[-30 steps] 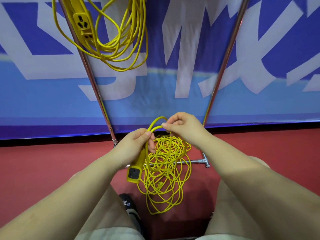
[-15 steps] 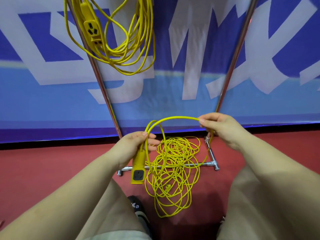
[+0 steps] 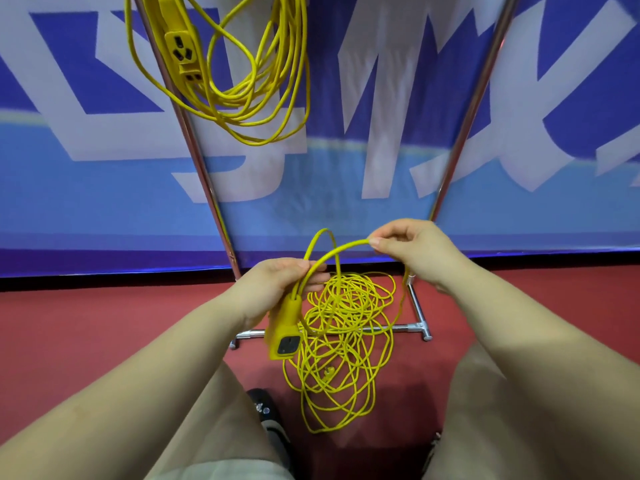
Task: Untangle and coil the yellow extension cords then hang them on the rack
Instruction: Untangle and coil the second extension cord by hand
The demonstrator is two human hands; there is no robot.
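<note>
Near: loose yellow cord (image 3: pixel 341 358) heaped on red floor (image 3: pixel 104 334), btwn the knees, still tangled. L hand (image 3: pixel 284 282) curled round cord just above the socket block (image 3: pixel 284 336). R hand (image 3: pixel 412 249) pinching the cord further along, one arc btwn hands. Step: coiling, early on. Next: bring R to L, lay loop into L grip w/o snagging heap. Far: rack (image 3: pixel 207 188), one coiled cord (image 3: pixel 242 98) already hung, upper left.

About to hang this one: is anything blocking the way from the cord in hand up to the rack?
Nothing solid. Most of the cord is a loose tangle on the floor, draped across the rack's base bar. The coil already hung sits upper left.
</note>
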